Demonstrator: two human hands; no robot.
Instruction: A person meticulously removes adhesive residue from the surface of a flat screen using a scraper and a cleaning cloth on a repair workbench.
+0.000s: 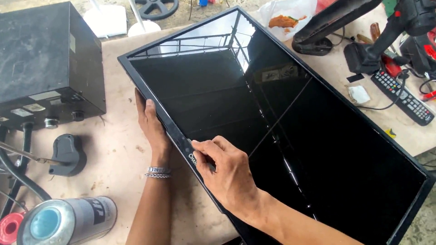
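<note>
Flat television (281, 136) — long axis diagonal, hands at frame

A black metal box (45, 63), a spray can (68, 222) and a remote control (402, 96) lie on the workbench (118, 149).

screen (290, 136) on table (118, 149) | box (45, 63) left | remote (402, 96) right
</note>
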